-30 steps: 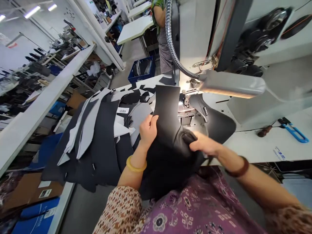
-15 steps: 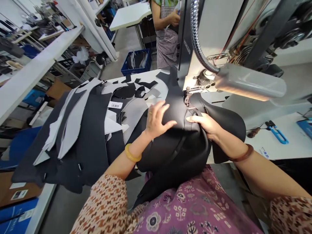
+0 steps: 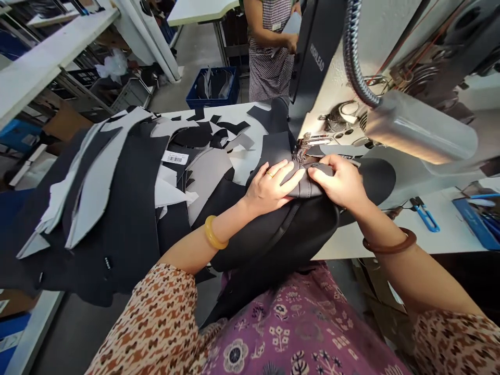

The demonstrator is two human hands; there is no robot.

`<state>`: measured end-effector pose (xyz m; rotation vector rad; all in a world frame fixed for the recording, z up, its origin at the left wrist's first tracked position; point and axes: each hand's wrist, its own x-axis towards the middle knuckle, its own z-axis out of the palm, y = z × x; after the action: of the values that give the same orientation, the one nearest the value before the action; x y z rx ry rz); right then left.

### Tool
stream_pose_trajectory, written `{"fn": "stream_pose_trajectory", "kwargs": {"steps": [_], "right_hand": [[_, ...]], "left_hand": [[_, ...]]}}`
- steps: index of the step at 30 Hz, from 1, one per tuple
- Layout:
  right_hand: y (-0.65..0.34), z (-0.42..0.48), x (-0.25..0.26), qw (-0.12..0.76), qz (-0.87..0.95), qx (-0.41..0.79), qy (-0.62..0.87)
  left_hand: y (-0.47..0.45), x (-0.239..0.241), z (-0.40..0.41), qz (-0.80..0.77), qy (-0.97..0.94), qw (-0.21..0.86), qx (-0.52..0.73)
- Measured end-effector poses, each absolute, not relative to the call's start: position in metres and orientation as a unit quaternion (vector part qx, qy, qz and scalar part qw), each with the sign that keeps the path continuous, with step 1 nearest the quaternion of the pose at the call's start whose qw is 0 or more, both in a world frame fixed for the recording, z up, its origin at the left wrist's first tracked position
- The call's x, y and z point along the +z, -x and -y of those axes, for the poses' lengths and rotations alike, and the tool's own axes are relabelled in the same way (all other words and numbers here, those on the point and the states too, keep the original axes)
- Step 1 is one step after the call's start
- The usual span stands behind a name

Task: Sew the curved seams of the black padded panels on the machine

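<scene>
A black, leather-like sewn piece (image 3: 250, 239) lies under the presser foot (image 3: 300, 151) of a sewing machine (image 3: 318, 57) and drapes over the table's front edge. My left hand (image 3: 269, 190) rests on it just left of the foot, fingers stretched out flat. On the right, my right hand (image 3: 344, 183) pinches a folded, stitched part of the same piece between thumb and fingers, close to the foot. The needle's tip is too small to make out.
Stacked black and grey cut panels (image 3: 133, 192) cover the left side, with a barcode label (image 3: 175, 157) on top. Blue thread snips (image 3: 425, 214) and a blue tray (image 3: 478, 221) lie right. Beyond the table are a blue crate (image 3: 213, 99) and a person in a checked apron (image 3: 269, 67).
My left hand has come down onto the black piece and moved right, nearer the foot. My right hand has shifted its hold on the stitched part. The view has moved slightly.
</scene>
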<state>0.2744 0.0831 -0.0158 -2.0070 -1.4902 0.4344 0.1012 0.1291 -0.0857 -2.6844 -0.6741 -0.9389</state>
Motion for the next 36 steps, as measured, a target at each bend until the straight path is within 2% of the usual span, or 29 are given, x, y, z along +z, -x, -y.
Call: {"fn": "stream_pose_trajectory", "kwargs": {"steps": [2, 4, 21, 36], "right_hand": [[-0.277, -0.085, -0.015, 0.283, 0.564, 0.094, 0.770], [-0.279, -0.086, -0.016, 0.278, 0.570, 0.077, 0.769], [-0.282, -0.095, -0.021, 0.293, 0.557, 0.128, 0.767], [-0.284, -0.101, -0.022, 0.281, 0.558, 0.128, 0.770]], "left_hand": [[-0.103, -0.082, -0.128, 0.240, 0.912, 0.112, -0.313], [-0.104, -0.080, -0.128, 0.244, 0.910, 0.113, -0.315], [-0.109, -0.081, -0.132, 0.275, 0.915, 0.037, -0.293], [-0.112, -0.086, -0.133, 0.286, 0.903, 0.049, -0.317]]}}
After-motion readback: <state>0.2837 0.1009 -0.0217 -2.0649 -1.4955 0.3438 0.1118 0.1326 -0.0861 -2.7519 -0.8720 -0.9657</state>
